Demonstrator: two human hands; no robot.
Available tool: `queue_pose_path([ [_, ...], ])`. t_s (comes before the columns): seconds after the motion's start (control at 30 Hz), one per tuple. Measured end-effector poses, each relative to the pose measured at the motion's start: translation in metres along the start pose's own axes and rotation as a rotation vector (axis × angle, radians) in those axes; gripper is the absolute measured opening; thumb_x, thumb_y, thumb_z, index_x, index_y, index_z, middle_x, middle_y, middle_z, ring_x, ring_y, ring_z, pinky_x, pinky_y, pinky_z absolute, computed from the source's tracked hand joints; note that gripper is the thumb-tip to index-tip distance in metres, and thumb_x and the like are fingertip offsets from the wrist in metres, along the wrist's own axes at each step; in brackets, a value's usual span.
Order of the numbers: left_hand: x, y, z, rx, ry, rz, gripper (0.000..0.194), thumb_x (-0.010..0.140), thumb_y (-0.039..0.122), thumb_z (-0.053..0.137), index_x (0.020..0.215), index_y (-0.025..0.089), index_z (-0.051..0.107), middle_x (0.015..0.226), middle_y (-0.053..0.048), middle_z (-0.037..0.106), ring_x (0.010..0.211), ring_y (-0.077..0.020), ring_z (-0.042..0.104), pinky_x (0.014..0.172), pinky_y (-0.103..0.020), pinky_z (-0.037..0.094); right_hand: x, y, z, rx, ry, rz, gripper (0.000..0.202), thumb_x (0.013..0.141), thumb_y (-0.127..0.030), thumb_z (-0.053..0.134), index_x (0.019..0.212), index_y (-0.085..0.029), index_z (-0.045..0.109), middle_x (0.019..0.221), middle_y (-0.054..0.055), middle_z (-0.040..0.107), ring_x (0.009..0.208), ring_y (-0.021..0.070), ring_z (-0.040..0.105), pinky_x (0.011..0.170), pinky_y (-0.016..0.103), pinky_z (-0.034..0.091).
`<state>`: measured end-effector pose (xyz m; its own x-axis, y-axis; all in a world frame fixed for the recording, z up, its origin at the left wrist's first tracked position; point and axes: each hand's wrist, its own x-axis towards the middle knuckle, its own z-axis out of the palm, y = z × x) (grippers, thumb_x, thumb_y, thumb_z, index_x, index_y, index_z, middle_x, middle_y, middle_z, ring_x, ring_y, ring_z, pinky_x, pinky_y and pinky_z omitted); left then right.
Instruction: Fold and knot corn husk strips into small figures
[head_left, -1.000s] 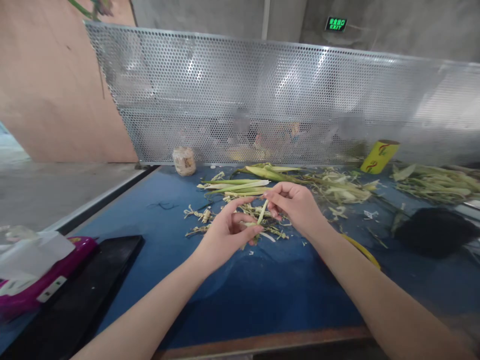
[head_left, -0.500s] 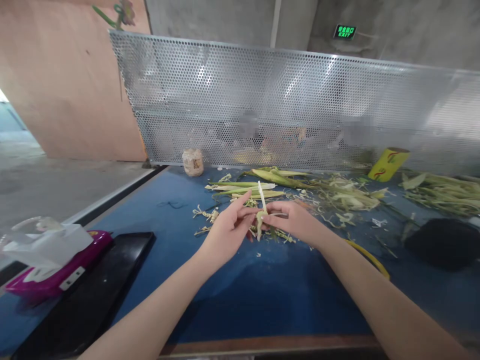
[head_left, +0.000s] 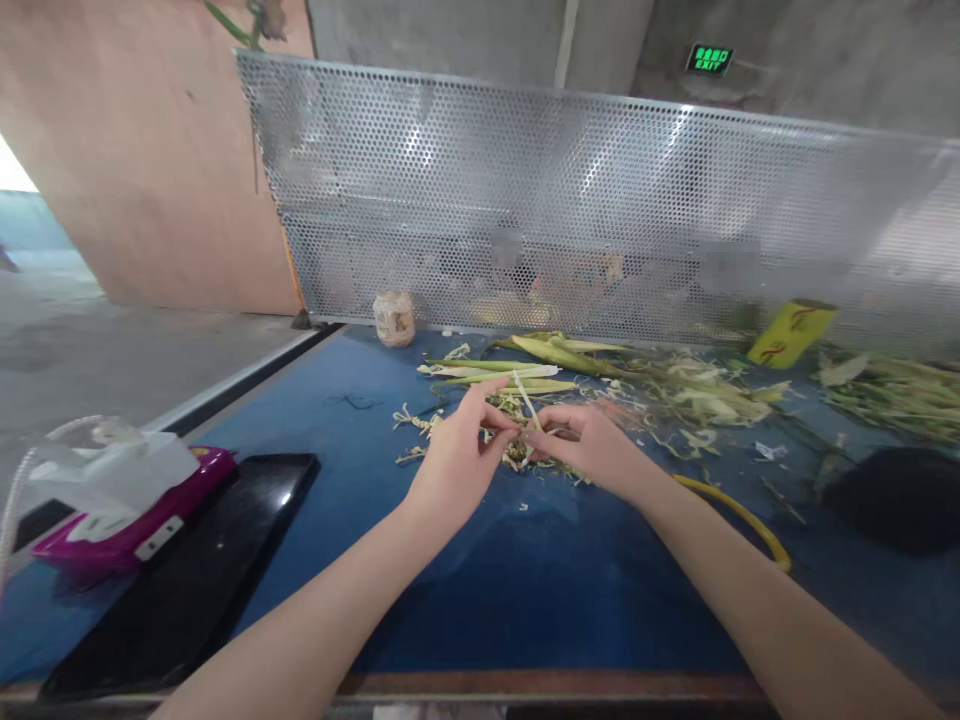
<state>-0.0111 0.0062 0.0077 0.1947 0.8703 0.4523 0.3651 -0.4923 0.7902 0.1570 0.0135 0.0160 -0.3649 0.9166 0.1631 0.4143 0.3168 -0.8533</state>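
My left hand (head_left: 459, 448) and my right hand (head_left: 591, 446) meet over the middle of the blue table. Between their pinched fingertips is a narrow pale corn husk strip (head_left: 526, 398), its free end pointing up and away from me. Thumb and forefinger are pressed together on both hands, and the fingers hide the strip's lower part. Just beyond the hands lie several long green and white corn husk leaves (head_left: 544, 369). Small knotted husk pieces (head_left: 414, 420) lie left of my left hand, and more husk scraps show beneath my fingers.
A purple tissue box (head_left: 142, 520) and a black tray (head_left: 202, 560) sit at the left. A wrapped jar (head_left: 394, 319) and a yellow can (head_left: 792, 333) stand near the perforated metal screen (head_left: 465, 170). Husk heaps (head_left: 697, 390), a yellow loop (head_left: 739, 512) and a dark round object (head_left: 892, 495) lie to the right.
The whole view has shifted slightly right. My fingertips have closed more tightly on the husk strip, hiding its wider pale lower part, and its free end leans more to the left.
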Motion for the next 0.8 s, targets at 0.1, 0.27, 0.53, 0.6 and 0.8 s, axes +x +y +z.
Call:
queue_pose_path([
  [0.1, 0.0018, -0.0013, -0.0007, -0.053, 0.053, -0.047, 0.048, 0.075, 0.017, 0.052, 0.121, 0.022, 0.039, 0.074, 0.002, 0.061, 0.07, -0.013, 0.059, 0.061, -0.025, 0.048, 0.001, 0.0, 0.0009, 0.032, 0.029, 0.023, 0.02, 0.074, -0.035, 0.057, 0.063, -0.019, 0.053, 0.06, -0.002, 0.06, 0.061, 0.0126, 0.058, 0.064, 0.025, 0.043],
  [0.27, -0.001, 0.0007, 0.0049, -0.269, 0.066, -0.109, 0.079, 0.07, 0.028, 0.062, 0.133, 0.02, 0.017, 0.102, -0.009, 0.057, 0.085, -0.0173, 0.059, 0.061, -0.027, 0.051, 0.0016, 0.0026, 0.002, 0.196, 0.103, 0.04, 0.022, 0.074, -0.039, 0.058, 0.066, -0.018, 0.054, 0.06, -0.002, 0.059, 0.055, 0.0099, 0.053, 0.059, 0.024, 0.042],
  [0.53, -0.0009, 0.0001, 0.0082, -0.418, 0.049, -0.259, 0.101, 0.059, 0.027, 0.072, 0.136, 0.015, 0.008, 0.075, 0.0, 0.06, 0.059, -0.011, 0.056, 0.054, -0.026, 0.048, 0.0003, 0.0021, 0.0046, 0.37, 0.109, 0.01, 0.019, 0.063, -0.032, 0.07, 0.072, -0.019, 0.059, 0.075, 0.001, 0.065, 0.073, 0.0134, 0.06, 0.075, 0.029, 0.046],
  [0.6, 0.0001, -0.002, 0.0076, -0.46, 0.029, -0.306, 0.106, 0.057, 0.027, 0.073, 0.136, 0.013, 0.004, 0.069, 0.001, 0.061, 0.051, -0.0097, 0.053, 0.047, -0.024, 0.045, 0.0004, 0.0023, 0.0052, 0.343, 0.115, 0.018, 0.02, 0.061, -0.031, 0.072, 0.07, -0.019, 0.058, 0.072, 0.0, 0.064, 0.07, 0.0134, 0.06, 0.074, 0.03, 0.046],
  [0.8, -0.0005, 0.0012, 0.0057, -0.507, -0.077, -0.323, 0.102, 0.058, 0.016, 0.072, 0.136, 0.012, 0.006, 0.06, 0.003, 0.062, 0.056, -0.0128, 0.06, 0.055, -0.025, 0.047, -0.0016, 0.0028, 0.0018, 0.302, 0.053, 0.061, 0.021, 0.065, -0.03, 0.069, 0.08, -0.018, 0.064, 0.075, 0.002, 0.066, 0.07, 0.0151, 0.06, 0.073, 0.032, 0.046],
])
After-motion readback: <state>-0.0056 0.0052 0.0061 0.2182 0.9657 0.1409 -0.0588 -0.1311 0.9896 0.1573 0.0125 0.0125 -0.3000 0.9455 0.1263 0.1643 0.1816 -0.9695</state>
